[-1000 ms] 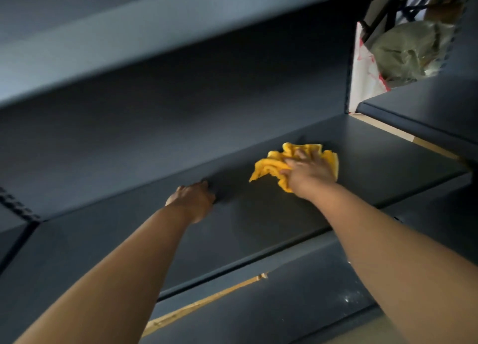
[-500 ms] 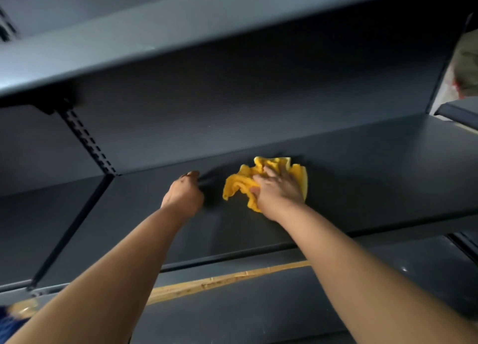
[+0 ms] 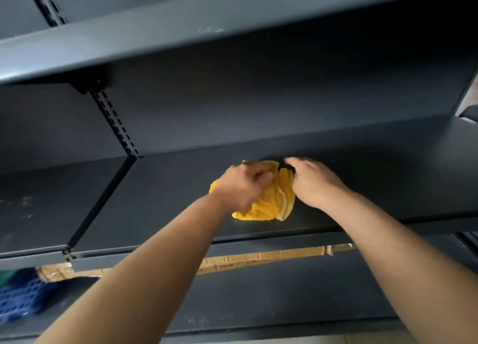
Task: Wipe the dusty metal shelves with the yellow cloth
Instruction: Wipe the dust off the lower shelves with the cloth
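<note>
Head view showed two bare forearms reaching up from the frame's bottom edge. Both the left hand (image 3: 241, 186) and right hand (image 3: 314, 182) gripped a crumpled yellow microfibre cloth (image 3: 269, 204) lying centre-frame on the dark grey metal shelf (image 3: 168, 193). Soft and light, it would probably bunch easily; gathering its folds suits. Lower left sat a blue perforated crate (image 3: 18, 297); beyond, a slotted upright (image 3: 113, 121) and an upper shelf (image 3: 181, 30).

A blue plastic crate (image 3: 19, 296) with a lattice of holes sits at the lower left — blurred. Beside it, a strip of brown cardboard (image 3: 271, 257) shows — taped in places.
</note>
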